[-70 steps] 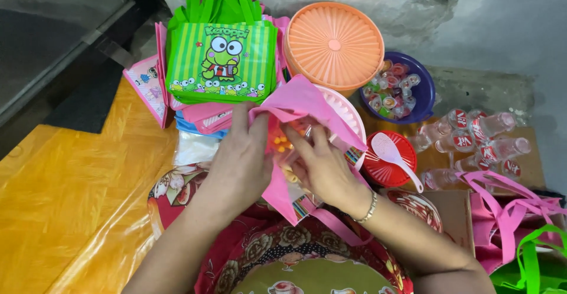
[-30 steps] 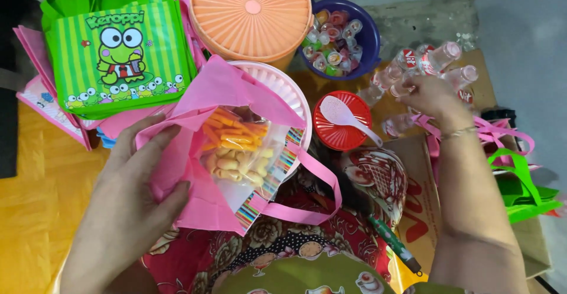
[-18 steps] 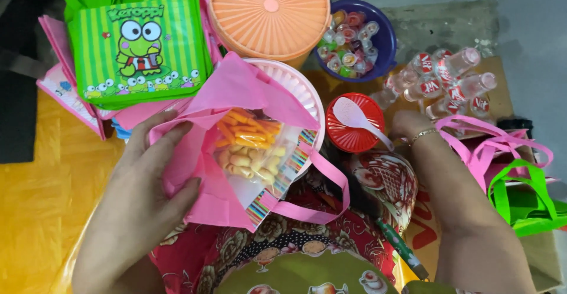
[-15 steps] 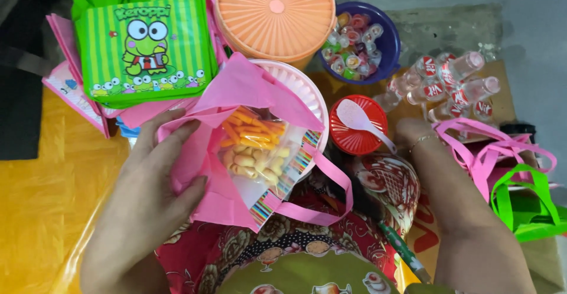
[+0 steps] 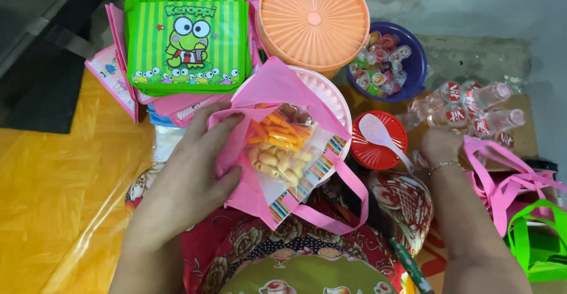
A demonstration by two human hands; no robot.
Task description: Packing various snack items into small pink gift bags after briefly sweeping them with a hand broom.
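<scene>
Fingers [image 5: 220, 130] of the left hand [image 5: 188, 182] grasp the pink bag [image 5: 260, 93], snack packet [image 5: 282, 146] beside them; right hand [image 5: 440, 147] among bottles [image 5: 472, 108], grip unclear.

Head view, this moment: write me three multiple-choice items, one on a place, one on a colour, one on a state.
1. Where does the white spoon lie?
A. on the red lid
B. in the blue bowl
C. on the orange lid

2. What colour is the frog-print bag?
A. pink
B. green
C. orange

3. How is the pink bag kept?
A. lying flat and closed
B. held open by the left hand
C. hanging from a hook

Answers: 1 A, the spoon rests across the red lid. 2 B, it is striped green. 3 B, the fingers spread its mouth, showing snack packets inside.
</scene>
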